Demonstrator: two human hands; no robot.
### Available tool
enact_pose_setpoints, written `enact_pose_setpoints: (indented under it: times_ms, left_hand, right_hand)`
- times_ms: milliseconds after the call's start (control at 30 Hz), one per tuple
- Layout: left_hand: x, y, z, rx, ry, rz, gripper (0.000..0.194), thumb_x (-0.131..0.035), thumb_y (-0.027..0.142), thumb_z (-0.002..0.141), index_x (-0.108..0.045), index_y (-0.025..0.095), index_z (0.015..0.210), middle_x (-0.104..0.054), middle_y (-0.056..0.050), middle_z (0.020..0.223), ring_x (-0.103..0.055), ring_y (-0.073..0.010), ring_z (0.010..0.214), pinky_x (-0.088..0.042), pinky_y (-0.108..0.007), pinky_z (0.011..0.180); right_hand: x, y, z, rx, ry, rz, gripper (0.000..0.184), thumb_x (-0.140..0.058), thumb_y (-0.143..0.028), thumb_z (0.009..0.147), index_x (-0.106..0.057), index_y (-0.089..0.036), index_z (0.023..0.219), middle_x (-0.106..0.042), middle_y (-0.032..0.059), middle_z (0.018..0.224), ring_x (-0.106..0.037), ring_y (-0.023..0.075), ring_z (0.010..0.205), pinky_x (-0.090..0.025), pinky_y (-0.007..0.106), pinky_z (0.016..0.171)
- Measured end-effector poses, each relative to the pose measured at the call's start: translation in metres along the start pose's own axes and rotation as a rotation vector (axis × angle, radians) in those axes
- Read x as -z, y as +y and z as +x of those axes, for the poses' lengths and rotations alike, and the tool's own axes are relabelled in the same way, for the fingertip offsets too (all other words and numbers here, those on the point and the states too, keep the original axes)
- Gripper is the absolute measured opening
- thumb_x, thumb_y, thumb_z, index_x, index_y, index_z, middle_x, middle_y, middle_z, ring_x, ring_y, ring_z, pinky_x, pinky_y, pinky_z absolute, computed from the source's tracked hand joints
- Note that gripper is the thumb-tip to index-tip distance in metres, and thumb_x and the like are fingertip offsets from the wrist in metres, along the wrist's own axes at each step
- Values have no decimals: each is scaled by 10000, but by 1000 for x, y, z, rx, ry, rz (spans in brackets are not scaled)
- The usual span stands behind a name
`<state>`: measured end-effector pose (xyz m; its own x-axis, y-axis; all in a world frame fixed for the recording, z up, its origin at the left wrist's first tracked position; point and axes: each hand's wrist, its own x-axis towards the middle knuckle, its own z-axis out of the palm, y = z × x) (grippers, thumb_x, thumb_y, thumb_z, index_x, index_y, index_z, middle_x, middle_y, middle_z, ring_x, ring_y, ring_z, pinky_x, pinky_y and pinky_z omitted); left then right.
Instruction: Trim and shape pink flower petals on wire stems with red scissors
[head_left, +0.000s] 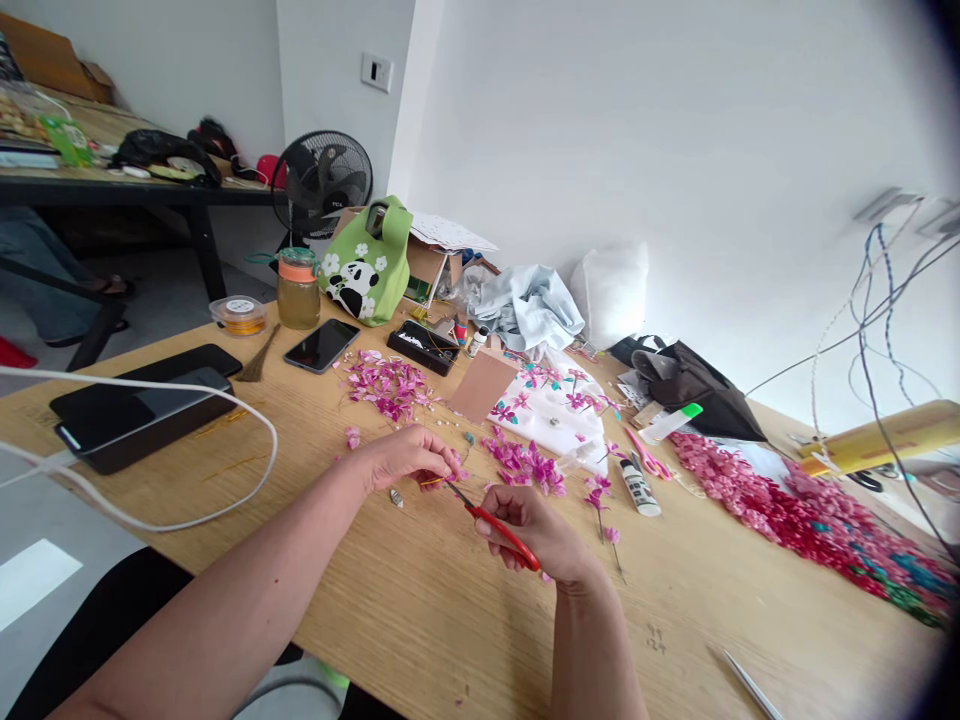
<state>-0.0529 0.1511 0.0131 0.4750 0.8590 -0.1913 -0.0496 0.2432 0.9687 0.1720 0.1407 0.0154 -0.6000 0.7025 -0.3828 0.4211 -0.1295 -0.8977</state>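
My right hand [531,528] is closed round the red handles of a small pair of scissors [510,540], with the blades pointing up and left. Their tips reach the fingers of my left hand [412,460]. Those fingers are pinched together on a thin golden thread [430,483]; a bit of pink shows beside them, and the fingertips partly hide what is there. Just beyond my hands lie a heap of magenta petals [525,465] and a bigger petal pile [386,385]. Pink flowers on dark stems [600,500] rest to the right.
Left are a phone [322,346], a jar [298,290] and a white cable [274,440]. Behind stand a green panda bag [367,265] and a black tray [424,346]. Right are a small bottle [640,488], pink scissors [646,455], tweezers [752,685] and bundled pink flowers [787,510].
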Motion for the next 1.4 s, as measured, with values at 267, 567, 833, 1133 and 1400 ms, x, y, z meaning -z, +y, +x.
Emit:
enact_pose_setpoints:
  times_ms: [267,567,833,1133,1400]
  left_hand:
    - [2,-3,1,-13,-5,3,132,-628,163,647,-738,109,694,-550,12,495,-454,-93,489,-351,-234,514]
    - [2,-4,2,-17,-5,-8,131,-628,167,650,-733,108,701,-559,7,512,-452,-97,501,-341,-240,523]
    - [1,-3,2,-23,6,-18,114,-636,182,655,-726,117,681,-565,3,510,-450,-103,508,-348,-246,536]
    - [0,-1,1,-25,16,-16,105,-645,184,648,-723,119,676,-569,0,519,-458,-109,519,-347,-249,536]
    - [1,-6,4,-39,-7,-9,122,-649,201,649,-723,110,682,-553,2,521,-469,-113,545,-341,-242,531]
  right_hand:
    - [2,2,2,22,21,-26,308,-745,-385,718,-536,-159,709,-565,-41,517,-456,60,387,-307,147,348]
    - [1,0,0,42,49,-37,338,-750,-412,706,-518,-167,693,-560,-45,508,-451,63,377,-297,156,345]
    - [0,0,1,-16,47,-4,332,-742,-408,712,-518,-164,688,-569,-41,514,-452,57,372,-310,150,347]
    - [0,-1,1,-30,42,-5,334,-747,-409,704,-519,-166,692,-569,-38,517,-460,60,379,-312,149,350]
    - [1,-1,-1,16,56,-52,335,-739,-418,715,-518,-168,685,-563,-38,497,-452,64,362,-308,154,340]
